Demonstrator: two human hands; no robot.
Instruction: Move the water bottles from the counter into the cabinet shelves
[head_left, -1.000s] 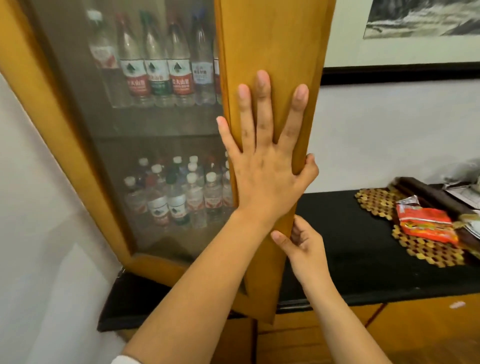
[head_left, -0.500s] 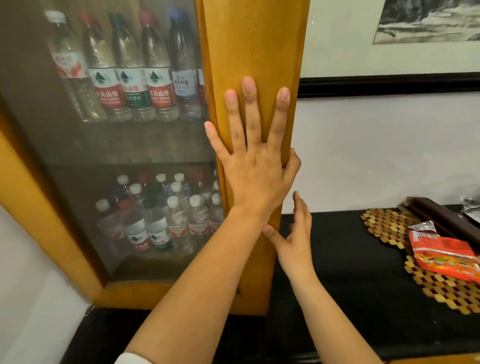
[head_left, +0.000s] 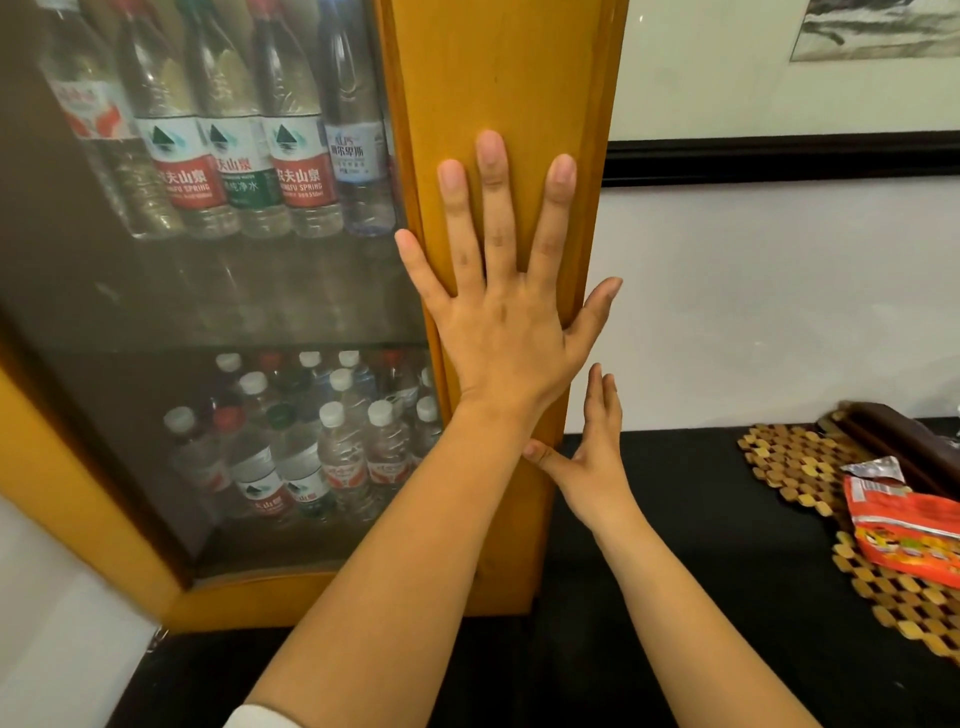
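White wall w/ a dark-framed picture (head_left: 852, 156) above a black counter (head_left: 675, 519). Water bottles sit inside the wooden cabinet (head_left: 498, 78) behind its glass door (head_left: 208, 291): upper row (head_left: 234, 171) standing on top shelf, lower group (head_left: 311, 447) packed upright on shelf below. Left hand (head_left: 498, 312) lies flat on the door's wood frame, fingers straight & spread, holding nothing. Right hand (head_left: 592, 457) just beside frame's right edge, lower down, fingers straight, thumb touching the wood, gripping nothing. Farther right on counter: woven wooden mat (head_left: 800, 462) w/ an orange snack packet (head_left: 904, 530) on it.
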